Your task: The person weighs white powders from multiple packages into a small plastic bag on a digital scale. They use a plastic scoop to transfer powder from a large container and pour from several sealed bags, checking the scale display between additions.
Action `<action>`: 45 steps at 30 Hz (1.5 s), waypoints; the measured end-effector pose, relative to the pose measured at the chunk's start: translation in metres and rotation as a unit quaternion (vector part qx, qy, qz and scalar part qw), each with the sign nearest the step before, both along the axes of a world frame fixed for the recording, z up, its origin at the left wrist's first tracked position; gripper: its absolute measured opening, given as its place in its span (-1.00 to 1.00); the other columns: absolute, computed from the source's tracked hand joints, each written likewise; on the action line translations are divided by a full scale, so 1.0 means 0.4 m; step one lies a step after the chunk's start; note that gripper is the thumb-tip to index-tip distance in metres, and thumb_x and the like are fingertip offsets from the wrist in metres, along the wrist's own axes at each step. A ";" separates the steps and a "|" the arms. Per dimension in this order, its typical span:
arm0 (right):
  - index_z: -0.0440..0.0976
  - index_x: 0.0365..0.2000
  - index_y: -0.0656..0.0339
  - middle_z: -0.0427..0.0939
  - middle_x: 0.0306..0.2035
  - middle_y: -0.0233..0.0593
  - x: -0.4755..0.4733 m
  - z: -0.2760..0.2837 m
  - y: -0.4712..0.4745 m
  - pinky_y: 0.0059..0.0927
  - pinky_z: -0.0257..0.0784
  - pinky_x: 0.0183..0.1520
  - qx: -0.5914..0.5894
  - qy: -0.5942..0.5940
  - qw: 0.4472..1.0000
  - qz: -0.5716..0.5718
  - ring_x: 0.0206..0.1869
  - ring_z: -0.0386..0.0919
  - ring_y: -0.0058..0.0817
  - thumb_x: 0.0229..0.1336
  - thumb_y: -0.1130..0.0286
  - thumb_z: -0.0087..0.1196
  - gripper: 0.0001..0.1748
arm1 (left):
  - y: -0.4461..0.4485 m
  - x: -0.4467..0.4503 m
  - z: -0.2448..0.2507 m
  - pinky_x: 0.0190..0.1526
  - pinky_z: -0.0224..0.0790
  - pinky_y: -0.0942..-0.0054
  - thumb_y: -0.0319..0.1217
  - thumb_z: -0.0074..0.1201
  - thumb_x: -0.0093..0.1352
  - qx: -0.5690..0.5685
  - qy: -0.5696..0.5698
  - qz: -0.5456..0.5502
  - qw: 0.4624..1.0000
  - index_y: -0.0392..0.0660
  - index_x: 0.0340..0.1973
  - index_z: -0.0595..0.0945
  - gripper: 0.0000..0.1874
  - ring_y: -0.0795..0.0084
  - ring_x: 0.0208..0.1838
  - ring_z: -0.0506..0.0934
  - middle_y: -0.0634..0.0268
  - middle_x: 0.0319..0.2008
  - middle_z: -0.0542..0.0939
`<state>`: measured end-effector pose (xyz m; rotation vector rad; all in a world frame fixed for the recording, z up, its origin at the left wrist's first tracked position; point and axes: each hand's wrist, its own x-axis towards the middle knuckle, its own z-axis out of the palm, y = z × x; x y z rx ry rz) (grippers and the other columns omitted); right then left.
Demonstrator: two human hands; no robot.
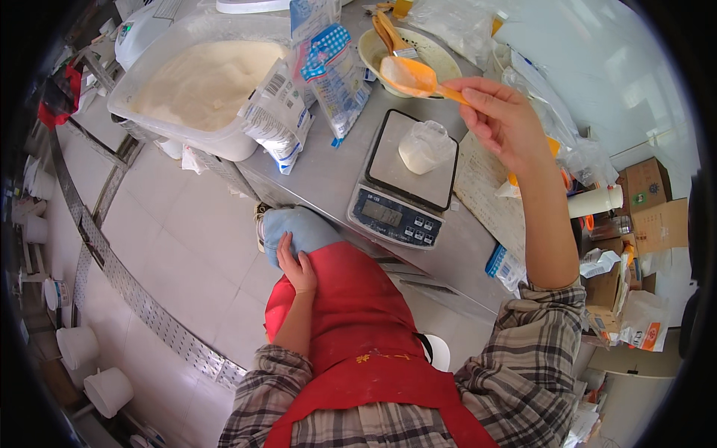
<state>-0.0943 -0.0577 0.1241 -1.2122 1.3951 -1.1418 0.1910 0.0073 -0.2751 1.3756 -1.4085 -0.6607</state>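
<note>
My right hand pinches the handle of an orange plastic scoop that carries white powder. The scoop is raised over the near rim of a shallow bowl, in which wooden-handled brushes lie. Below and apart from the scoop, a clear plastic cup with white contents stands on the plate of a digital kitchen scale. The scale's display is too faint to read. My left hand holds nothing and rests on my thigh, over the red apron and jeans, fingers slightly apart.
Left on the steel table is a large plastic tub of pale flour-like powder. Printed bags stand beside it. A stained board lies right of the scale. Cardboard boxes are stacked at right; white buckets line the left.
</note>
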 end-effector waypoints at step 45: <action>0.58 -0.13 0.25 0.42 -0.59 -0.46 -0.157 -0.159 0.128 -0.68 0.03 -0.70 0.002 0.053 0.990 -0.128 -0.73 0.18 -0.79 0.29 0.44 -0.05 -0.74 | 0.002 -0.003 -0.024 0.34 0.02 0.16 -0.50 -0.20 0.30 -0.011 -0.043 -0.013 0.999 -0.27 0.16 0.38 -0.52 -0.02 0.27 0.29 -0.03 0.18 0.37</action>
